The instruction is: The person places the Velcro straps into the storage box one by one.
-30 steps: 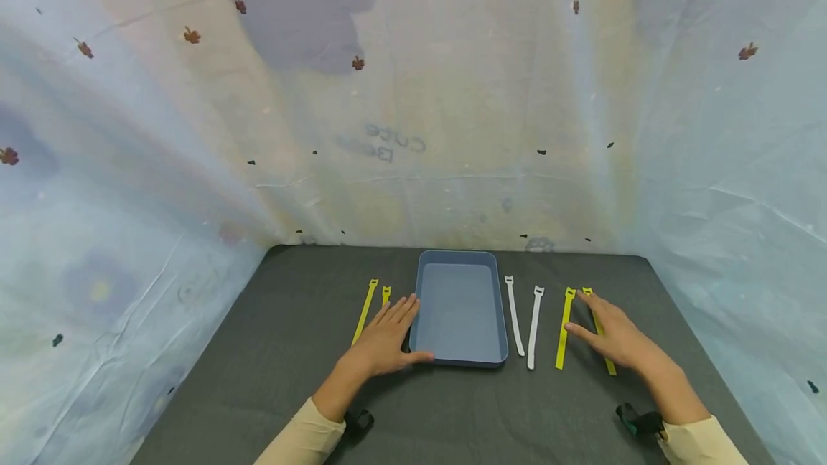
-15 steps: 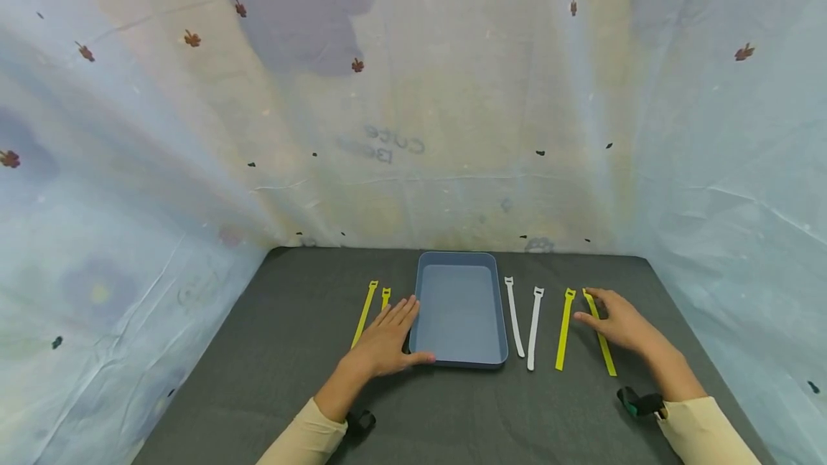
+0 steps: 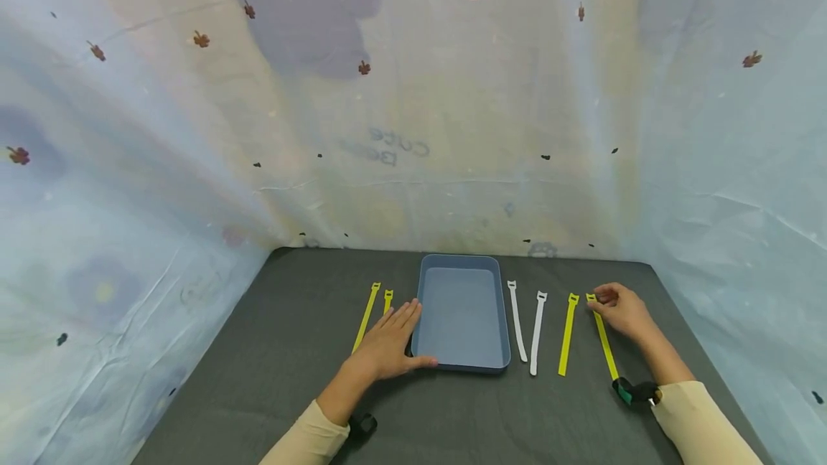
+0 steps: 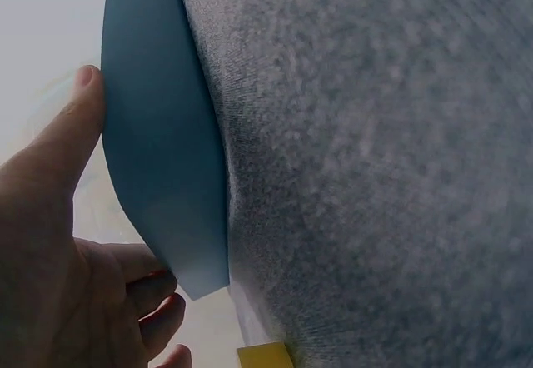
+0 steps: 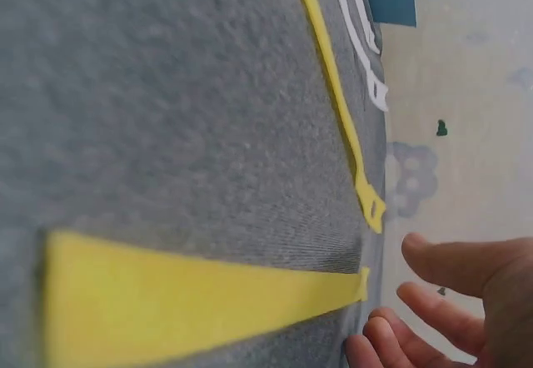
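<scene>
My left hand point(image 3: 386, 350) lies along the left side of a blue-grey tray point(image 3: 461, 318), fingers straight and thumb at its near edge. In the left wrist view the thumb point(image 4: 75, 122) touches the rim of the tray point(image 4: 162, 126), and fingertips sit by its corner. My right hand point(image 3: 627, 313) is at the head of the rightmost yellow cable strap point(image 3: 606, 346), index finger and thumb bent toward it. The right wrist view shows a gap between thumb point(image 5: 454, 264) and fingers, close beyond the end of that yellow strap point(image 5: 191, 301).
Another yellow strap point(image 3: 568, 336) and two white straps point(image 3: 536, 336) point(image 3: 516, 321) lie between the tray and my right hand. Two more yellow straps point(image 3: 366, 318) point(image 3: 388, 300) lie left of the tray, one partly covered by my left hand. A patterned curtain point(image 3: 413, 128) hangs behind the dark tabletop point(image 3: 310, 314).
My right hand has moved right, off the inner yellow strap to the head of the rightmost one, and its fingers have drawn together. The left hand stays on the tray.
</scene>
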